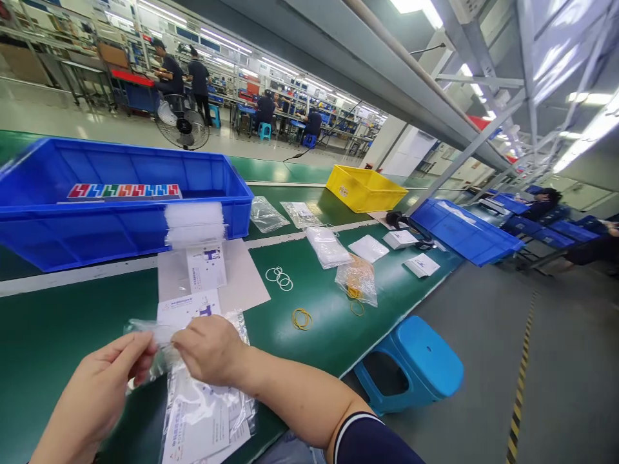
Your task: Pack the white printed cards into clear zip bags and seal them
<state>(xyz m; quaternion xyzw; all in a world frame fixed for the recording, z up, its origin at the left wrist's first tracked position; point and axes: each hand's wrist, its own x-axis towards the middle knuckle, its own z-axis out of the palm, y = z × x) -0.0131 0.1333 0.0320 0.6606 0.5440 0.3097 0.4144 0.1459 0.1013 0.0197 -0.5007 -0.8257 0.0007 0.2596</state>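
Bagged cards (pixel 198 419) are already piled near the body; loose cards (pixel 191 308), seemingly unbagged, are left just beyond the hands. A clear bag (pixel 164 336) is held above the tabletop (pixel 116 290), pinched between closed-up fingers of the left hand (pixel 99 380) and right hand (pixel 213 348); its contents cannot be told.

Bag (pixel 164 335): clear, thin, glossy, crinkled. I see it pinched at two places, film bunched between, a loose edge spreading to the left. Held over the bench (pixel 58 328), near the bagged cards (pixel 203 422). Contents, if any, I can't make out.
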